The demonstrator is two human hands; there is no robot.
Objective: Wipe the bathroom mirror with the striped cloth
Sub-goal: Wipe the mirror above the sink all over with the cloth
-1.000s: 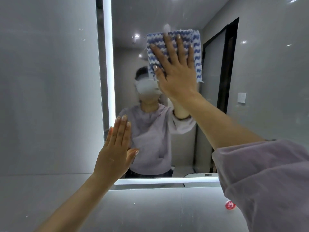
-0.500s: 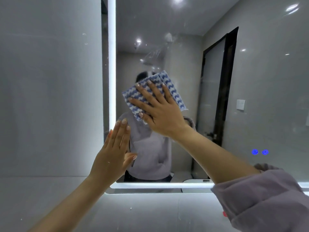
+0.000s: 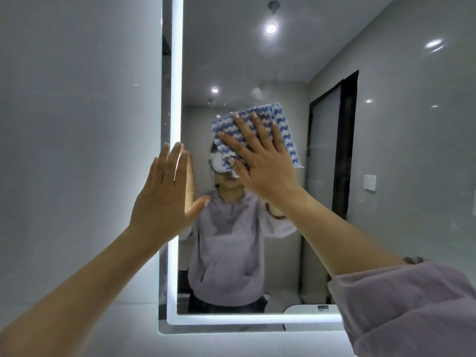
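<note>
Mirror (image 3: 386,176): one striped cloth (image 3: 283,130), two flat hands.

No legible text, label, brand, number or sign found anywhere in view. Checked the striped cloth (image 3: 283,124): only a blue and white wave pattern, no tag or print. Checked the wall switch plate (image 3: 370,182) reflected at about 3 o'clock in the mirror (image 3: 386,124): blank white. Spotted a small dark panel (image 3: 323,308) on the white fixture reflected at about 5 o'clock near the mirror's lit lower edge, with pale marks too small and blurred to read. Found nothing printed on the lilac sleeve (image 3: 412,305) at 4 o'clock.
</note>
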